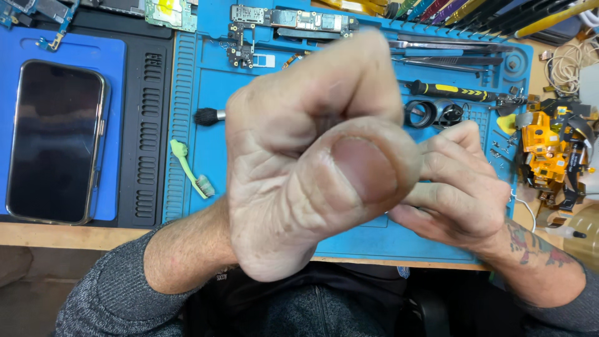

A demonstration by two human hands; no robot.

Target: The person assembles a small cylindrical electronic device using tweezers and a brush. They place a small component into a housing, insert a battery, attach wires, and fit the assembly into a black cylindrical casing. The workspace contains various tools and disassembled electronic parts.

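Hands: the left hand is raised close to the camera, fingers curled into a loose fist with the thumb across the front; the right hand sits just behind it, fingers bent inward and touching the left.
Grip: both hands are clenched together, but whether anything is pinched between them cannot be told; the left fist hides that spot.
Place: the hands hover over the middle of a blue work mat on a wooden bench.
Nearest things: a green toothbrush lies on the mat to the left of the hands, a small black brush just above it.
Right side: a black and yellow screwdriver lies beyond the right hand, with dark rings below it and loose screws near the mat's edge.
Far edge: circuit boards and tweezers line the top of the mat.
Left: a dark phone rests face up on a separate blue pad.
Far right: an orange bundle of flat cables sits off the mat.
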